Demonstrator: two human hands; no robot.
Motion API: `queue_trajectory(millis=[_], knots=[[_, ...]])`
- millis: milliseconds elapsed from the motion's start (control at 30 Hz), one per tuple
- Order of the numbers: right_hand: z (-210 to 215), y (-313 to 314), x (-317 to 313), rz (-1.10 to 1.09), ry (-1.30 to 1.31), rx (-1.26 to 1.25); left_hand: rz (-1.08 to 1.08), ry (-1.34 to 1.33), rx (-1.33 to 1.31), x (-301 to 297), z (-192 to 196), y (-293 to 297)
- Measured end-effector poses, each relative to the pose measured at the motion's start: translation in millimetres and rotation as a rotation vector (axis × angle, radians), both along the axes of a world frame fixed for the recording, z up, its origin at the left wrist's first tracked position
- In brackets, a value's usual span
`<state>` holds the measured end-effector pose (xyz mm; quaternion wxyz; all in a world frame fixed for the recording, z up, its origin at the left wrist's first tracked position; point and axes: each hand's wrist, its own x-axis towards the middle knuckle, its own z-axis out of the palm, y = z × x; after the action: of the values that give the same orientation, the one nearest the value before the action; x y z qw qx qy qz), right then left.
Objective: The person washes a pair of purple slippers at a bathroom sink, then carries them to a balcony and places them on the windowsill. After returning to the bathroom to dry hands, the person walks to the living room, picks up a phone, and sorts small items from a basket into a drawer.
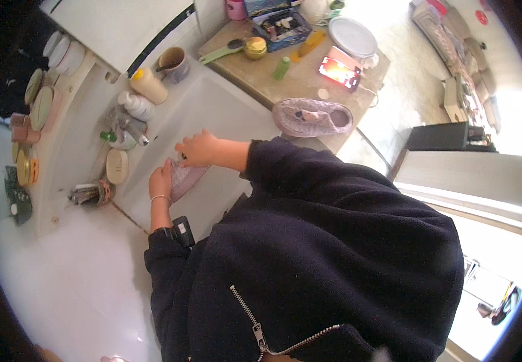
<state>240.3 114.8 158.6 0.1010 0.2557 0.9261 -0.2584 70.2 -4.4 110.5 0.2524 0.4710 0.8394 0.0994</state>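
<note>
A pale lilac shoe [183, 181] lies in the white sink [224, 108], low against its near wall, and both hands are on it. The left hand [161, 180] is closed around the shoe's near end, fingers wrapped over it, a thin bracelet on the wrist. The right hand [197, 149] presses down on the far end of the shoe with fingers bent; whether it grips something small as well I cannot tell. Both forearms come out of dark fleece sleeves, and a small black device [182, 230] sits strapped at the left cuff.

Just beyond the hands, at the sink's left edge, stands a metal tap [133, 130], with an oval soap dish [117, 166] beside it and a white bottle [135, 104] and a yellow-capped bottle [148, 85] further along. A brown mug [173, 63] stands at the sink's far corner.

On the worktop [261, 78] to the right of the sink rests a second lilac shoe [313, 116], on its sole, well apart from the first. Behind it lie a lit phone [340, 70], a small green bottle [281, 67], a green-handled brush [221, 52], a yellow jar [255, 47], a blue box [282, 27] of small items and a round white lid [352, 37].
</note>
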Motion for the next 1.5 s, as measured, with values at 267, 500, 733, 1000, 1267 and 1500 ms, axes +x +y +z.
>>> queue_trajectory(millis=[267,500,733,1000,1267,1500], knots=[[75.2,53.5,227.8,-0.873,0.072,0.045,-0.070,0.024,0.012,6.0,40.8,11.0],[13.0,47.7,300.9,-1.161,-0.029,0.155,-0.011,-0.011,0.236,28.4,79.4,12.2],[36.2,55.2,306.1,-0.916,0.431,0.048,-0.155,-0.142,0.621,82.6,116.6,9.2],[142.4,-30.1,292.2,-0.574,0.169,0.053,-0.376,-0.170,0.842,170.7,147.7,40.8],[141.3,-97.4,321.2,-1.071,0.433,-0.374,-0.820,-0.411,0.881,296.5,158.4,44.1],[142.4,-134.3,404.7,-1.306,0.595,-0.099,-1.021,-0.576,0.943,398.4,170.2,52.2]])
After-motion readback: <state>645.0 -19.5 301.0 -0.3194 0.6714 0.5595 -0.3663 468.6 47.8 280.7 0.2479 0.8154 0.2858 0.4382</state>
